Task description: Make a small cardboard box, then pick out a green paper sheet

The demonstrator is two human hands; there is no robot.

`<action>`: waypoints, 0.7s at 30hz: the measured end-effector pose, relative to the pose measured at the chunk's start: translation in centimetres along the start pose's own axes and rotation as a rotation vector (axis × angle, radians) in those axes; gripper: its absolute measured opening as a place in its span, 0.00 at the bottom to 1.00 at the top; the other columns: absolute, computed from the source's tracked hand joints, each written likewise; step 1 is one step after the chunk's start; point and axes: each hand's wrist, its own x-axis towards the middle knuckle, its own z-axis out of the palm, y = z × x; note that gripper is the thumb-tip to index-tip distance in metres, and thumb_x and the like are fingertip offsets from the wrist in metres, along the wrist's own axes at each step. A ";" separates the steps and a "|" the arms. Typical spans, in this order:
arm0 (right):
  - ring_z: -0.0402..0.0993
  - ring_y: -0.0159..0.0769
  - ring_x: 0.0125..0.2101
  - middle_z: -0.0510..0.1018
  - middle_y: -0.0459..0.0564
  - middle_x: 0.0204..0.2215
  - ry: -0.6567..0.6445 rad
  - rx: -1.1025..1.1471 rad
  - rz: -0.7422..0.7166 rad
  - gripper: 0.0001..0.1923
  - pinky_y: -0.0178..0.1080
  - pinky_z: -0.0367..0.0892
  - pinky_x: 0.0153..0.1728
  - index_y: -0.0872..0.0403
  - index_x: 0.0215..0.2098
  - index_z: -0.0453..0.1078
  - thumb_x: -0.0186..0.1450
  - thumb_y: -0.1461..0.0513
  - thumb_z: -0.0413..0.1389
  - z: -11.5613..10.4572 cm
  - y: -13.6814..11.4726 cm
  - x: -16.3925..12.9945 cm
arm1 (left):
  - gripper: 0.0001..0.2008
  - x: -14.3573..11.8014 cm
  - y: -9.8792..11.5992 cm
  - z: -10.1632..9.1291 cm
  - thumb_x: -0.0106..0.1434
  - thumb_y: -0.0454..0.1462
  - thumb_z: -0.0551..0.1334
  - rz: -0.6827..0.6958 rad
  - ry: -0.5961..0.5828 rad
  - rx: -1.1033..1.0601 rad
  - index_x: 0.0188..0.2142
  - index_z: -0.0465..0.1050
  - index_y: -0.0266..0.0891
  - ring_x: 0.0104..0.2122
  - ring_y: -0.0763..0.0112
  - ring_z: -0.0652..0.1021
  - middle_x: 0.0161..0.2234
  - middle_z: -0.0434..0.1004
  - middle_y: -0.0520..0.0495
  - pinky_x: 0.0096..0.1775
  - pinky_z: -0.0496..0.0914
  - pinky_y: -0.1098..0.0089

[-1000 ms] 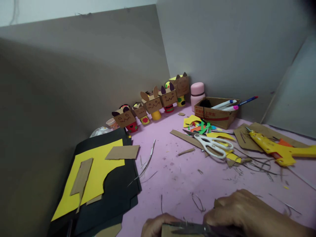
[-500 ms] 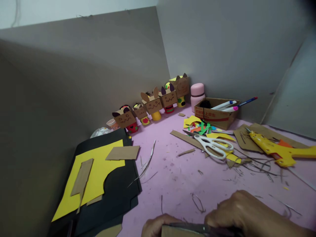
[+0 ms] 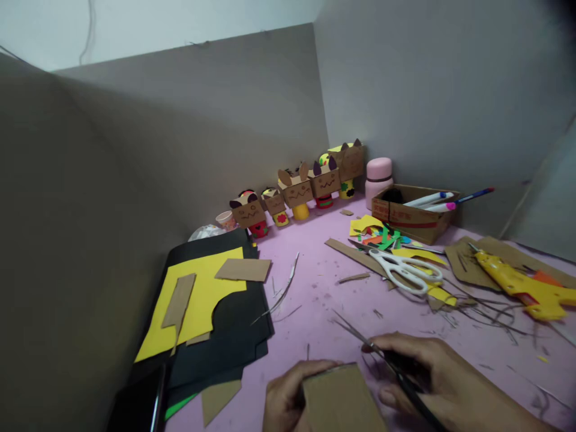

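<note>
At the bottom centre my left hand [image 3: 288, 393] grips a brown cardboard box [image 3: 342, 399], fingers wrapped round its left side and thumb along the top edge. To its right my right hand [image 3: 418, 372] holds black-handled scissors [image 3: 384, 355], their blades pointing up and left, slightly parted, above the pink tabletop. The blades are apart from the cardboard box. The lower part of the box runs out of the frame, and part of the scissors' handle is hidden by my fingers.
White-handled scissors [image 3: 405, 270] lie by paper scraps on the right, near a yellow glue gun [image 3: 517, 282]. A pen box [image 3: 414, 213] and a pink flask [image 3: 378, 180] stand behind. Cardboard animal figures [image 3: 294, 192] line the wall. Yellow paper [image 3: 202, 300] covers black sheets at left.
The scissors have come away from the cardboard box's edge, and my right hand has moved apart from my left. More of the box shows. The view has shifted left.
</note>
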 end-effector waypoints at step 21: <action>0.74 0.41 0.29 0.76 0.47 0.24 0.099 0.402 0.190 0.22 0.37 0.69 0.28 0.55 0.43 0.66 0.56 0.50 0.58 1.7 1.6 1.1 | 0.06 1.6 5.1 1.2 0.60 0.28 0.58 0.955 -0.048 1.016 0.33 0.74 0.28 0.36 0.62 0.81 0.34 0.82 0.40 0.37 0.76 0.68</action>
